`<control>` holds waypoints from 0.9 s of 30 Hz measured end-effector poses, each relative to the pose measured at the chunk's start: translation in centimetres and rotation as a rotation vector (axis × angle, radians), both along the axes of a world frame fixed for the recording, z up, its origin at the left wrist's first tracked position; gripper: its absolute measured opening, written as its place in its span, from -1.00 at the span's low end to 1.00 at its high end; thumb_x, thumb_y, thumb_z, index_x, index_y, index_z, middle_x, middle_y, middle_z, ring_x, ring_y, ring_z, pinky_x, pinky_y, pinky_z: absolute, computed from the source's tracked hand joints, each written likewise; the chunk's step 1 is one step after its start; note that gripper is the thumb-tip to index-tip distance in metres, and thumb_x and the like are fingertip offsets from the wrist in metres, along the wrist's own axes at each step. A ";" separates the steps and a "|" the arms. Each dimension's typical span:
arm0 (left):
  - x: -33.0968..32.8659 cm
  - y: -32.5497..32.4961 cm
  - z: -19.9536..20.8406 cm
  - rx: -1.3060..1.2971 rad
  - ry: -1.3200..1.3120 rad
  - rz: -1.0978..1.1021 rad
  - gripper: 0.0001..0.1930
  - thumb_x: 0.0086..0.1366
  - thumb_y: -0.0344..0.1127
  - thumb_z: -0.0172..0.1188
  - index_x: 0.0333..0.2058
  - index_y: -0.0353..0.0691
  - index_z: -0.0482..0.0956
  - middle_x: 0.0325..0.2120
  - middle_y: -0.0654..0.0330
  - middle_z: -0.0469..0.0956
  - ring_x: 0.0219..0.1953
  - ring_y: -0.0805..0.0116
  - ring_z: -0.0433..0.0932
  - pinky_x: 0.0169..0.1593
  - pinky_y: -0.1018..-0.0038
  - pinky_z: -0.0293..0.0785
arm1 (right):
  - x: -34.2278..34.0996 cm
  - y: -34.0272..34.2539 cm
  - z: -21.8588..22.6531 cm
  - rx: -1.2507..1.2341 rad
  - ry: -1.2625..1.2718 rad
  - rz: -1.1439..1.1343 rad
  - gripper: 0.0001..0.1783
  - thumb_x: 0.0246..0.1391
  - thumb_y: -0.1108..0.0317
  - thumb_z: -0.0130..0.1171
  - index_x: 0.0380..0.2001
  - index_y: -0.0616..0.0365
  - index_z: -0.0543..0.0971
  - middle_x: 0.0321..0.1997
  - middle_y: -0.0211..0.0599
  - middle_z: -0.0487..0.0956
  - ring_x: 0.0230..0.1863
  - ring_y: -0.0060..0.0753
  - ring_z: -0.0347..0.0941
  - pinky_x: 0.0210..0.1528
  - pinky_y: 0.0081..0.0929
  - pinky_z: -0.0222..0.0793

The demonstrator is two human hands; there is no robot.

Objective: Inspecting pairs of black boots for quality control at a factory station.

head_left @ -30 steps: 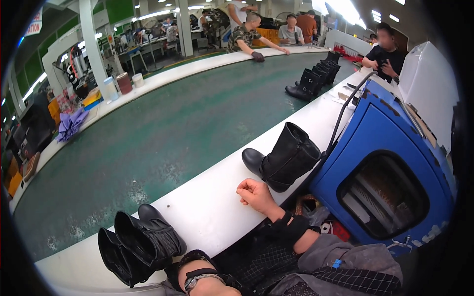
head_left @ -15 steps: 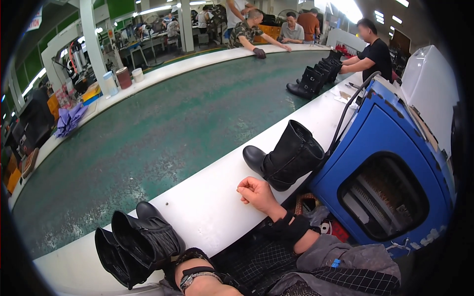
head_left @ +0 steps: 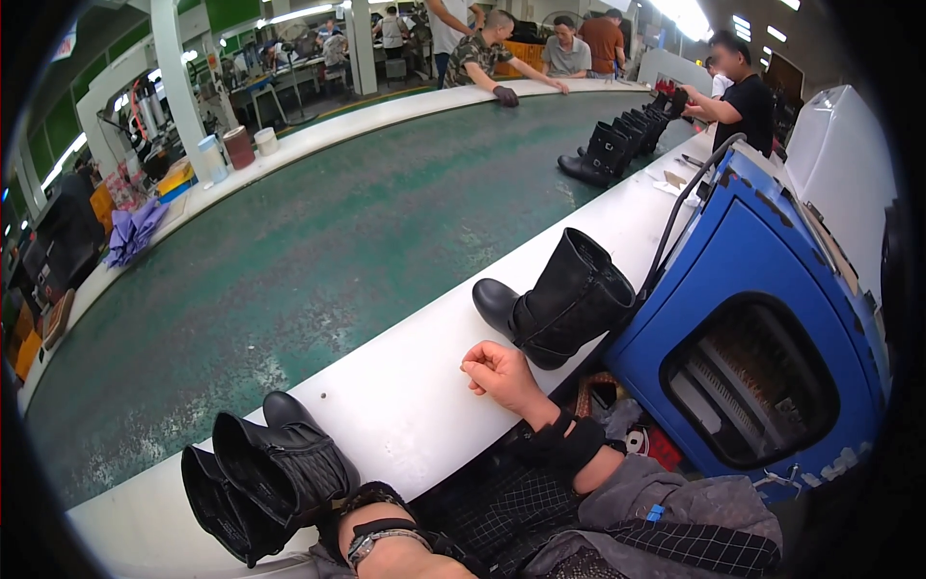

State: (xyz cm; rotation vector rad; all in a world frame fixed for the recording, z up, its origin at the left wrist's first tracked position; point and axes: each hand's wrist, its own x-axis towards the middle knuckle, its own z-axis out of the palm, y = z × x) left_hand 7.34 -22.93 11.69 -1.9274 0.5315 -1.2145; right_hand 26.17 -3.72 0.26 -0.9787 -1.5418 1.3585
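Observation:
My right hand [head_left: 502, 374] is over the white ledge with thumb and fingertips pinched together; whatever they may hold is too small to make out. Just beyond it a single black boot [head_left: 569, 299] stands on the ledge, its toe to the left and its shaft open at the top. Two more black boots [head_left: 289, 468] are side by side at the lower left, tops tilted toward me. My left hand [head_left: 381, 516] shows only at its watch-wearing wrist, close beside these boots; the fingers are hidden, so I cannot tell whether they touch them.
A green conveyor belt [head_left: 318, 261] runs beyond the white ledge [head_left: 415, 415]. To my right stands a blue machine [head_left: 666, 289] with a dark window. A row of black boots [head_left: 617, 145] lines the far right. Co-workers [head_left: 482, 63] sit across the belt; purple cloth [head_left: 135, 232] lies far left.
At the far right, a person in black has raised their hands with a dark boot-like item. My hands and the near boots have hardly moved; the view has shifted slightly.

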 end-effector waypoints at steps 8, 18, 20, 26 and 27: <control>-0.3 -0.7 -0.2 0.544 -0.197 0.348 -0.74 0.31 -0.31 0.01 -0.18 -0.42 0.49 -0.22 0.16 0.58 -0.17 0.40 0.52 -0.07 0.43 0.46 | 0.1 0.0 0.1 -0.015 -0.013 0.020 -0.89 0.12 0.45 0.11 -0.37 0.29 0.50 -0.51 -0.45 0.50 -0.54 -0.72 0.43 -0.49 -0.74 0.35; -0.4 -2.1 0.6 1.232 -0.437 0.790 -0.73 0.33 -0.31 -0.02 -0.15 -0.40 0.49 -0.19 0.17 0.57 -0.13 0.40 0.51 0.00 0.44 0.42 | -0.2 -0.1 0.0 -0.024 -0.009 0.034 -0.90 0.12 0.45 0.11 -0.37 0.29 0.51 -0.50 -0.45 0.50 -0.53 -0.73 0.42 -0.49 -0.75 0.36; 0.1 -2.5 1.4 1.300 -0.461 0.832 -0.73 0.33 -0.31 -0.02 -0.15 -0.39 0.49 -0.19 0.17 0.57 -0.12 0.40 0.51 0.01 0.44 0.42 | -0.1 -0.1 0.1 -0.032 0.002 0.035 -0.90 0.12 0.46 0.11 -0.37 0.29 0.51 -0.50 -0.45 0.50 -0.53 -0.74 0.41 -0.49 -0.75 0.36; 0.0 -2.4 0.3 1.444 -0.443 0.914 -0.72 0.35 -0.27 -0.05 -0.11 -0.35 0.47 -0.16 0.17 0.56 -0.06 0.42 0.47 0.10 0.46 0.33 | 0.3 0.3 -0.4 -0.023 0.003 0.025 -0.90 0.12 0.46 0.11 -0.36 0.30 0.51 -0.50 -0.45 0.50 -0.53 -0.74 0.41 -0.49 -0.75 0.36; 0.0 -2.3 0.2 1.292 -0.449 0.878 -0.72 0.34 -0.27 -0.04 -0.13 -0.35 0.48 -0.18 0.18 0.56 -0.08 0.43 0.47 0.08 0.47 0.34 | 0.0 0.2 -0.2 -0.022 0.008 0.035 -0.90 0.12 0.46 0.11 -0.36 0.30 0.51 -0.50 -0.45 0.50 -0.53 -0.74 0.41 -0.49 -0.75 0.36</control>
